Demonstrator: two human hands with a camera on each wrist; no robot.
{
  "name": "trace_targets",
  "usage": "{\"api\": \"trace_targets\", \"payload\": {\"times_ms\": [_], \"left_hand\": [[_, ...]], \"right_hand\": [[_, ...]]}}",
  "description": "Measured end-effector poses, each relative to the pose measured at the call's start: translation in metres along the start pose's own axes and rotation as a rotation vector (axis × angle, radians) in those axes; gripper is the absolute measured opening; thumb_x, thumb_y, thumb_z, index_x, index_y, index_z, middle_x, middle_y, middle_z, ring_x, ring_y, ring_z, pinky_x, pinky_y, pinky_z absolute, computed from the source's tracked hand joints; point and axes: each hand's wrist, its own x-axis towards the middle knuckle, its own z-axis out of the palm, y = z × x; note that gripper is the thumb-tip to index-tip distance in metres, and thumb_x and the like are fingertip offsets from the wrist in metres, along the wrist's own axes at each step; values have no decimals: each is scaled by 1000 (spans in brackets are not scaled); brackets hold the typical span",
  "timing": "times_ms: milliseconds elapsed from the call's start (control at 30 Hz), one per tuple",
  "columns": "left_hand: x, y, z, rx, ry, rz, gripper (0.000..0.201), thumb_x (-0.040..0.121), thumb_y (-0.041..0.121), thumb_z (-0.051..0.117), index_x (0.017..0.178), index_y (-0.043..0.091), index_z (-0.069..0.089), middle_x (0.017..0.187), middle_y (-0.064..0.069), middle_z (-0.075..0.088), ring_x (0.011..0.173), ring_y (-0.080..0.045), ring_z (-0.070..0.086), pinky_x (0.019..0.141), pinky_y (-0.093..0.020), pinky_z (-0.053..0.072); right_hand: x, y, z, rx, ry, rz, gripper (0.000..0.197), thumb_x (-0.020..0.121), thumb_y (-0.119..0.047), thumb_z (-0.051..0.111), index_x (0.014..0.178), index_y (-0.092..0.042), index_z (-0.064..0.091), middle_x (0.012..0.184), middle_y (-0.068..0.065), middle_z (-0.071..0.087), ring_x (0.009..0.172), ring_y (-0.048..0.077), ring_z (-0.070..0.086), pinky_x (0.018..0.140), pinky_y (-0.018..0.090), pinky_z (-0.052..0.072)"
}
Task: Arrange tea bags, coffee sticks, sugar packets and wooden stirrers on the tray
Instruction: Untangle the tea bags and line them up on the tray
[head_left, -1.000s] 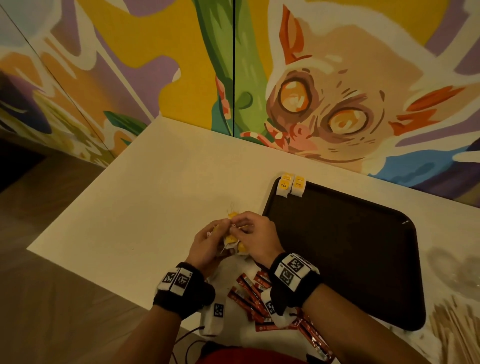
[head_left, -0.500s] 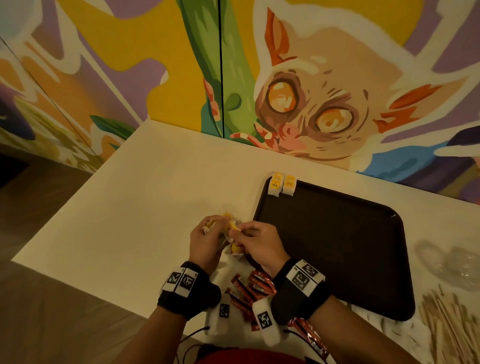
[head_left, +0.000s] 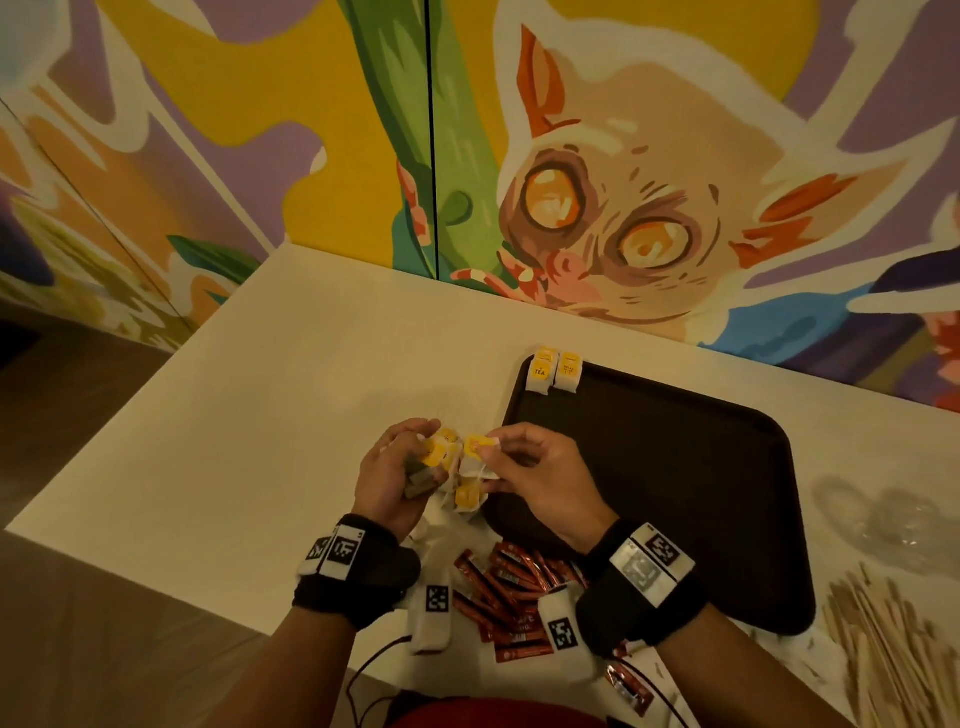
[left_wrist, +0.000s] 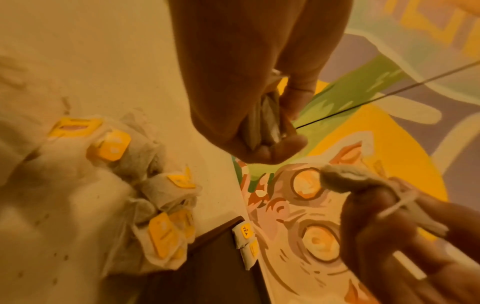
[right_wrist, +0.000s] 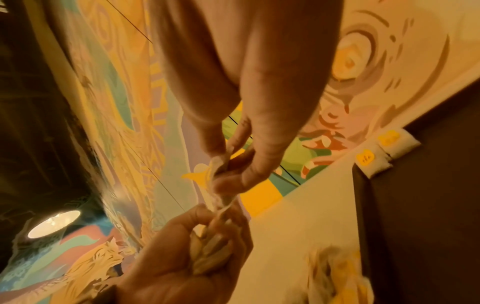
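Tea bags (head_left: 441, 453) are held bunched in the left hand (head_left: 395, 480) while one is pinched by the right hand (head_left: 540, 478), nearer the tray (head_left: 675, 467).

Tray (head_left: 675, 493) floor lies open except two tea bags (head_left: 553, 370) at its far-left corner.
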Motion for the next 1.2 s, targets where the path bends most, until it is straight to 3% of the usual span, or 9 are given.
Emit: {"api": "trace_targets", "payload": {"times_ms": [100, 200, 367, 500, 600, 700, 833, 1033, 1200], "left_hand": [[-6, 8, 6, 174, -68, 25, 22, 83, -7, 47, 81, 7, 65, 73, -5, 59, 51, -17, 45, 40, -19, 30], [-14, 17, 14, 327, -223, 46, 15, 91, 1, 56, 100, 7, 67, 67, -7, 57, 43, -16, 40, 38, -16, 26], [-25, 23, 25, 619, -427, 155, 25, 84, 22, 71, 107, 14, 70, 61, -10, 59, 36, -15, 41, 38, -18, 31], [-25, 24, 31, 801, -357, 243, 10, 83, 21, 74, 91, 16, 72, 53, -2, 57, 36, -13, 42, 36, -19, 34], [-25, 24, 34, 832, -321, 376, 11, 83, 18, 74, 87, 8, 72, 61, -8, 64, 41, -10, 51, 38, -20, 40], [-26, 21, 36, 794, -311, 417, 7, 83, 15, 74, 81, 9, 72, 59, 4, 65, 44, -4, 52, 42, -17, 40], [-27, 16, 40, 719, -256, 398, 12, 83, 22, 75, 80, 10, 74, 71, -22, 65, 56, -23, 54, 53, -31, 42], [-31, 8, 46, 616, -227, 293, 24, 87, 28, 68, 81, 5, 74, 66, -31, 58, 52, -29, 46, 43, -25, 35], [-27, 3, 47, 595, -144, 318, 15, 83, 29, 74, 79, 15, 75, 77, -28, 65, 60, -31, 54, 55, -44, 45]], "right_hand": [[0, -4, -10, -128, -20, -49, 14, 90, -5, 67, 102, -9, 71, 102, 16, 71, 88, 23, 70, 69, 27, 59], [2, -7, -18, -230, -16, -73, 21, 87, -8, 71, 108, -13, 68, 97, 14, 73, 85, 31, 71, 73, 29, 59], [0, -18, -24, -386, 13, -134, 17, 84, -16, 76, 101, -17, 72, 90, 1, 74, 82, 12, 71, 79, 32, 59], [-2, -24, -28, -361, 13, -151, 19, 83, -13, 76, 102, -15, 72, 93, 3, 74, 85, 14, 72, 81, 33, 60], [-6, -24, -29, -335, 14, -156, 29, 80, -9, 79, 107, -13, 69, 100, 3, 72, 93, 13, 70, 84, 30, 59], [-8, -21, -28, -336, 37, -153, 31, 79, -8, 80, 108, -13, 68, 100, 3, 71, 91, 14, 70, 81, 30, 59], [-8, -19, -24, -344, 122, -157, 20, 82, -8, 76, 101, -13, 71, 91, 0, 74, 80, 13, 72, 73, 26, 59], [-8, -17, -24, -347, 198, -156, 16, 87, -13, 73, 102, -17, 72, 88, 0, 75, 79, 13, 73, 79, 33, 60], [-14, -22, -24, -345, 232, -129, 13, 85, -9, 74, 96, -15, 71, 84, 1, 74, 71, 14, 72, 68, 24, 59]]}}
